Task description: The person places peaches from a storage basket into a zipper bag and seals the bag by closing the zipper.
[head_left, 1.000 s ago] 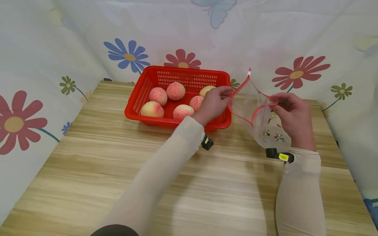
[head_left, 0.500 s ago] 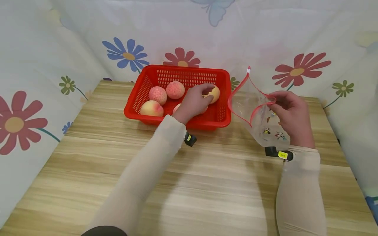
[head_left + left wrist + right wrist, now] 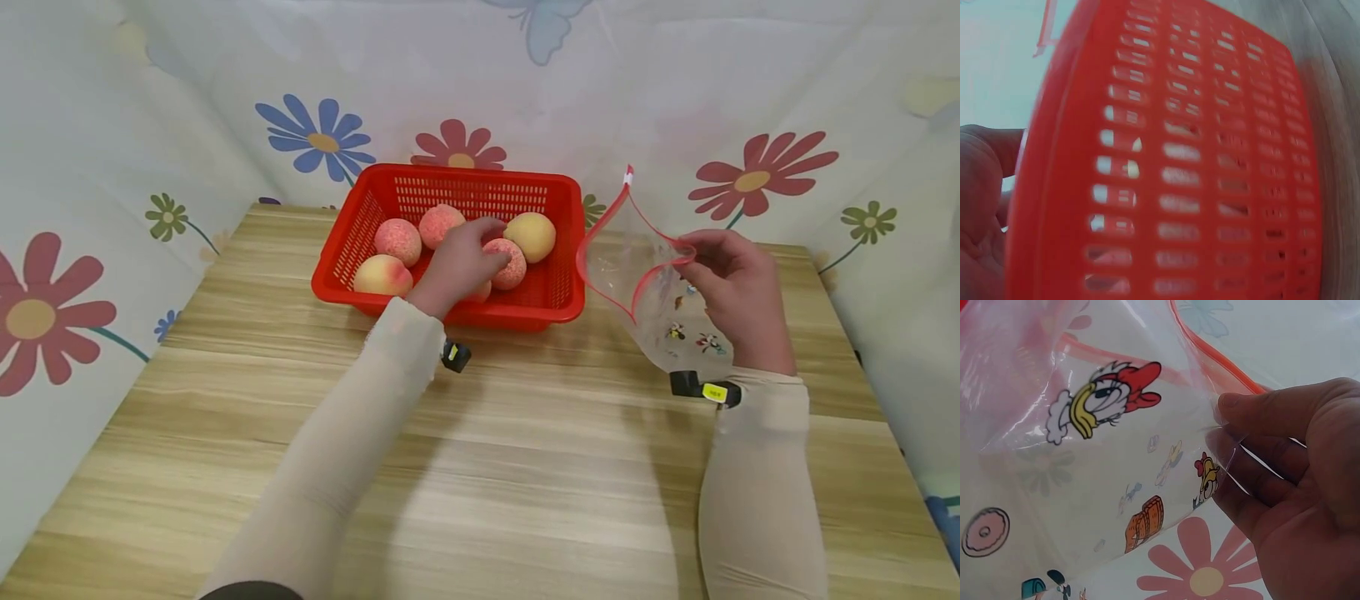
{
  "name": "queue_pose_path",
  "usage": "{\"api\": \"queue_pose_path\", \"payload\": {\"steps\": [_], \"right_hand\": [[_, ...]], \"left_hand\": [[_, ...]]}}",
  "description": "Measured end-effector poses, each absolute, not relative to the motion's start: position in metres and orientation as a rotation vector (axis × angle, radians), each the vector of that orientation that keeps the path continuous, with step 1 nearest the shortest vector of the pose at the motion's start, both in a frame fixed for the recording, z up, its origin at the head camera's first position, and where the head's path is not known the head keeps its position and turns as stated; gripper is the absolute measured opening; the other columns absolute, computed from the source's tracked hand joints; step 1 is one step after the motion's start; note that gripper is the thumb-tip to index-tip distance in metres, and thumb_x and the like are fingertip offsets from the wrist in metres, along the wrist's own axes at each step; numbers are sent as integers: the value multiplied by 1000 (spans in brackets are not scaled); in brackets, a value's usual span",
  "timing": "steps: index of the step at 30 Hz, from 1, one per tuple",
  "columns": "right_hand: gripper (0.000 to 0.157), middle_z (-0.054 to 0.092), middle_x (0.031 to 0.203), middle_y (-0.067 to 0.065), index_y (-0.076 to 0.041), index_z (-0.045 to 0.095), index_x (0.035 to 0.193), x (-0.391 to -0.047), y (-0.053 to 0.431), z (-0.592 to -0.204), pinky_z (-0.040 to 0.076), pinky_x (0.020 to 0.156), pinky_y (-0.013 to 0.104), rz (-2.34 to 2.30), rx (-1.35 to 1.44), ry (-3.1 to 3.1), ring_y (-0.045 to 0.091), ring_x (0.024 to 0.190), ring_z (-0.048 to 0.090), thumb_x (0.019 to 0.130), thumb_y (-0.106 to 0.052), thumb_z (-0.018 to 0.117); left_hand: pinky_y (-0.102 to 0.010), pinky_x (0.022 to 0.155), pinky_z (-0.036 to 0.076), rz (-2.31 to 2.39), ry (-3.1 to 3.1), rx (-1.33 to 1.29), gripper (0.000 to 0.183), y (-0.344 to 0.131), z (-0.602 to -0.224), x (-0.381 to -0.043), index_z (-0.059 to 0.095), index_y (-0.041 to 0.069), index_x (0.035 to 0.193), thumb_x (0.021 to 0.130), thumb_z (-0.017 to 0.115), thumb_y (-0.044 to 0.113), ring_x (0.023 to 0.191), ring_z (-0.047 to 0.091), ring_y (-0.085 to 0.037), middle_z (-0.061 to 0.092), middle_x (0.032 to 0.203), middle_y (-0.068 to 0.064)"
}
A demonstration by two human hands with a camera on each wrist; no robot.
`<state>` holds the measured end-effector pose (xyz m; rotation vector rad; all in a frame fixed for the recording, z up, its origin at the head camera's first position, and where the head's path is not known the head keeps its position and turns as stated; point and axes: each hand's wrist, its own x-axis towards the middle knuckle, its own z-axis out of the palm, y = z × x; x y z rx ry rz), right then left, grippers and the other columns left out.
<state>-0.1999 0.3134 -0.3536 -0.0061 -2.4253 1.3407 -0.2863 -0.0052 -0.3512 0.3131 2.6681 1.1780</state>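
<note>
My left hand [image 3: 462, 258] is over the red basket [image 3: 517, 315], fingers loosely curved, the thumb overlapping the left side of a speckled pink peach [image 3: 510, 268]. Another peach [image 3: 480, 293] shows partly beneath that hand. A yellow peach [image 3: 531, 237] lies just right of the fingertips. With thumb and fingers, my right hand [image 3: 738, 287] pinches the red-edged rim of a clear zip bag [image 3: 663, 321] printed with cartoon figures. The bag's mouth gapes toward the basket. In the left wrist view, the basket wall [image 3: 1204, 156] hides most of the left hand.
Two pink peaches [image 3: 397, 242] and a pale peach with a pink blush [image 3: 382, 276] lie in the basket's left half. The basket stands at the back of the wood-grain table [image 3: 525, 467], before a flower-printed cloth [image 3: 637, 92].
My left hand has let go of the bag's left edge and moved left over the basket, passing the yellow peach. The right hand still holds the bag in nearly the same place.
</note>
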Motion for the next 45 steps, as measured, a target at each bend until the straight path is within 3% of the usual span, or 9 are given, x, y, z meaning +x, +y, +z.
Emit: {"api": "queue_pose_path", "payload": {"steps": [12, 20, 24, 28, 45], "right_hand": [[30, 66, 103, -13, -9, 66, 120, -200, 312, -353, 48, 78, 8, 1358, 3, -2425, 4, 92, 60, 91, -17, 67], [30, 66, 104, -11, -10, 66, 121, -200, 313, -354, 49, 77, 8, 1355, -9, -2435, 6, 92, 59, 91, -16, 66], [29, 66, 105, -10, -10, 66, 121, -200, 312, -354, 49, 77, 8, 1349, -10, -2439, 6, 92, 59, 92, -16, 66], [30, 66, 106, -8, -10, 65, 121, -199, 311, -352, 49, 77, 9, 1351, 8, -2442, 7, 93, 59, 92, -17, 65], [30, 66, 110, -2, -10, 65, 121, -200, 310, -354, 49, 77, 8, 1343, 14, -2447, 7, 94, 59, 92, -16, 65]], "left_hand": [[-45, 103, 48, 960, 2714, 155, 66, -23, -354, -289, 44, 20, 145, 87, 71, 35, 118, 54, -23, 53, 141, -4], [-41, 98, 50, 852, 2684, 138, 70, -27, -356, -290, 47, 15, 142, 80, 76, 33, 104, 55, -23, 58, 132, -6], [-37, 83, 50, 788, 2667, 168, 48, -27, -358, -292, 62, 14, 120, 78, 78, 31, 89, 57, -24, 67, 105, -6], [-33, 74, 48, 739, 2659, 184, 32, -27, -357, -292, 64, 17, 102, 77, 79, 30, 82, 57, -25, 65, 87, -5], [-34, 79, 50, 653, 2613, 253, 35, -27, -356, -292, 64, 18, 108, 79, 78, 29, 85, 59, -24, 66, 93, -3]]}}
